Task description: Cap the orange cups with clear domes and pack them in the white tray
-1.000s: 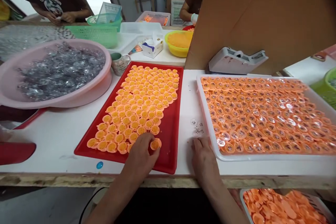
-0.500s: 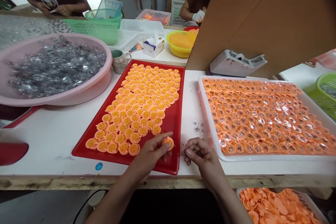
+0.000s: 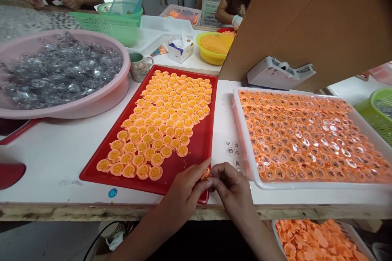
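Note:
My left hand [image 3: 188, 185] pinches a small round orange plastic piece [image 3: 207, 175] over the near right corner of the red tray [image 3: 200, 142]. Thumb and fingers of my right hand [image 3: 232, 183] are closed at the right edge of that piece; whatever they grip is hidden by the fingers. Rows of similar orange pieces with yellow beads [image 3: 150, 153] cover much of the red tray. Several small clear discs with dark prints [image 3: 231, 151] lie on the white table just beyond my right hand.
A white tray [image 3: 256, 181] of orange pieces under clear discs stands right. Left is a pink basin [image 3: 122, 85] of clear plastic parts, beside a mug [image 3: 139, 67]. Cardboard [image 3: 290, 20] and a tape dispenser [image 3: 277, 74] stand behind. Two people sit across. Orange parts [image 3: 318, 240] fill a bin below.
My hands have come together: the left moved right and slightly down with the orange piece, and the right closed in against it. The view has shifted slightly.

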Tool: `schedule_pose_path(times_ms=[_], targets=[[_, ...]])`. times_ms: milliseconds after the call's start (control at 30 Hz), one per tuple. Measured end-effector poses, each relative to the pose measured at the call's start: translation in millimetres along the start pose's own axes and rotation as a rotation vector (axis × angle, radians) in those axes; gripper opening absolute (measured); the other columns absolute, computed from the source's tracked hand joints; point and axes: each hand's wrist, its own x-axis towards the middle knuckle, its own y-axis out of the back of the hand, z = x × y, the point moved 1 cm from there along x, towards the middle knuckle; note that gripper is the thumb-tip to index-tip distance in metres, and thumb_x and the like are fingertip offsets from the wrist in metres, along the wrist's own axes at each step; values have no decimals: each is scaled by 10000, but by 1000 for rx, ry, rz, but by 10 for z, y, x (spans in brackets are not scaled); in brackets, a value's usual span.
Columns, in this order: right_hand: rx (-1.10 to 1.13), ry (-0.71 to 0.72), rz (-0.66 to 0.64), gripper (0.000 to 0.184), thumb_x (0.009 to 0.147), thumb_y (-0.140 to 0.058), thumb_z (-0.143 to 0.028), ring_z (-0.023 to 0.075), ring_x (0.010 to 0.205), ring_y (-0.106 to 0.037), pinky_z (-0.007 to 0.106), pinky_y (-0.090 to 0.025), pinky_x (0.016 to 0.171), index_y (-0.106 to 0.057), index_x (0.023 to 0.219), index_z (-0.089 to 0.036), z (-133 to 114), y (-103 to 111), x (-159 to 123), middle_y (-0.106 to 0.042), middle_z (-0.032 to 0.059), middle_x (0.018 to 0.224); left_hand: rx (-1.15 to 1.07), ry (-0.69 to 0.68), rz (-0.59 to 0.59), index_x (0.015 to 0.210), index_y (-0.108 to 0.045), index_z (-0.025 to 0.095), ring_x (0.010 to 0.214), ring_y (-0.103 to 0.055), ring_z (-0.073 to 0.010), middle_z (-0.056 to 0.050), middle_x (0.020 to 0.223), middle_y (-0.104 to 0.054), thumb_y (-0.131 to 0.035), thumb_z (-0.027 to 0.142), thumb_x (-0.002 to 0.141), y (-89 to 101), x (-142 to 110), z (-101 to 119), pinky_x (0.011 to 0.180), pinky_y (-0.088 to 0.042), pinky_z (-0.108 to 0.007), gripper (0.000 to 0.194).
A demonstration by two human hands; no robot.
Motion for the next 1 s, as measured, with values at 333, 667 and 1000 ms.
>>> schedule_pose_path(times_ms=[333, 667, 1000], targets=[[-369, 310, 177, 137, 864, -581, -111, 111, 577, -581, 204, -467, 551, -617, 776, -210, -132, 10, -115, -614, -24, 672, 100, -142, -1, 1430, -418, 264, 1064, -612, -196, -87, 1185, -620, -396, 220, 975, -56, -50, -41, 929, -512, -322, 458], [-140, 117, 122, 108, 855, -641, -193, 121, 570, -589, 227, -482, 539, -643, 747, -200, -74, 51, -91, -623, -17, 661, -294, 82, 113, 1330, -553, 248, 1071, -639, -213, -52, 1192, -675, -561, 323, 912, -100, -39, -86, 970, -512, -344, 424], [-293, 302, 153, 133, 849, -636, -108, 116, 598, -586, 231, -470, 570, -686, 773, -205, -83, 63, -90, -638, -16, 688, -629, 277, 201, 1192, -677, 195, 1048, -658, -239, -61, 1118, -717, -631, 332, 870, -159, -9, -55, 949, -551, -394, 353]])
